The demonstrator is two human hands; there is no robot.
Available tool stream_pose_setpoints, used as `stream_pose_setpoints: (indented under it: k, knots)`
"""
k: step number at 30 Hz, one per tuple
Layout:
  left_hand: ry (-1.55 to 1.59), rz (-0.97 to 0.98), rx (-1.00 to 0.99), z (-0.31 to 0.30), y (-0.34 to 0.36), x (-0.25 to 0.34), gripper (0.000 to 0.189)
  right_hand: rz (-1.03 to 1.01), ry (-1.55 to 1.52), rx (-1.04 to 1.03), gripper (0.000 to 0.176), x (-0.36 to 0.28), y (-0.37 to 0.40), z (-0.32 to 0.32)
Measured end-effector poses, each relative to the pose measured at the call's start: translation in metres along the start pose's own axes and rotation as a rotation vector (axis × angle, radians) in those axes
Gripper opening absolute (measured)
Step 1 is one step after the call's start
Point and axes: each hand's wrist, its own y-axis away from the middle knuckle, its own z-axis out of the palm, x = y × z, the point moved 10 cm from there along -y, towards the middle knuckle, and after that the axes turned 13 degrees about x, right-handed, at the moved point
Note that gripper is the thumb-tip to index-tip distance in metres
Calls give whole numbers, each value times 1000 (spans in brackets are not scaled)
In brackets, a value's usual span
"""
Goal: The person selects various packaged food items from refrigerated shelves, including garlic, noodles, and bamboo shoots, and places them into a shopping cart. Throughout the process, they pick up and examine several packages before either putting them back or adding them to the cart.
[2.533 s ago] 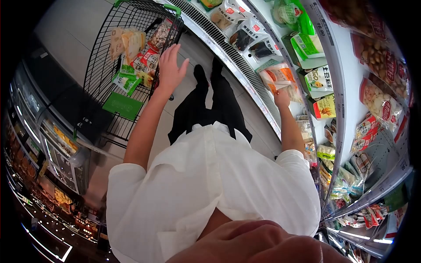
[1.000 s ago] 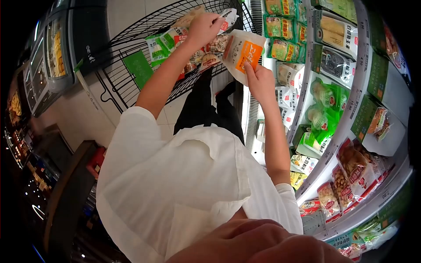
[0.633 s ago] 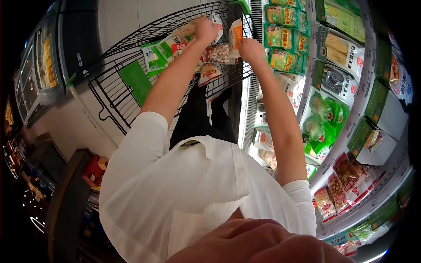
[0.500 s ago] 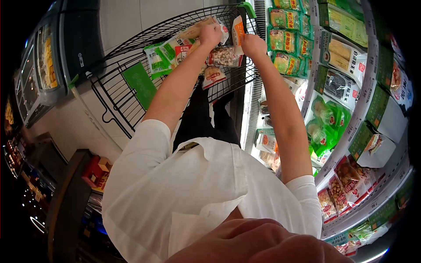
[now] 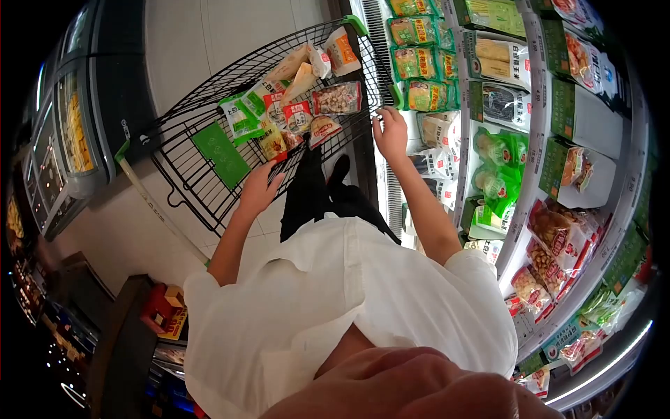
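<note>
Wire cart holds food packets; chiller shelves alongside carry bagged goods.

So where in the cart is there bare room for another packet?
Bare wire shows around the green panel, toward the cart side nearest the freezer. The packets crowd the end by the shelves, overlapping. The left hand and right hand are both empty by the cart's near rim.

One wire cart stood there, with one green flap in it. The pile inside seemed to hold ten packets, though they overlapped: two green packets, three red-labelled packets, two pale yellow packets, one nut packet, one orange pouch and one small white packet. Two hands showed: one left hand and one right hand.
</note>
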Motion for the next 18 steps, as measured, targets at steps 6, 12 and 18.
stream_pose_setpoints:
  k: [6, 12, 18]
  knots:
    - [-193, 34, -28, 46, 106, -62, 50, 284, -79, -461, 39, 30, 183, 16]
    - [-337, 8, -35, 55, 98, -63, 41, 254, -114, -631, 39, 43, 230, -12]
    - [-339, 43, 46, 55, 91, -51, 45, 362, 18, -458, 40, 89, 233, -83]
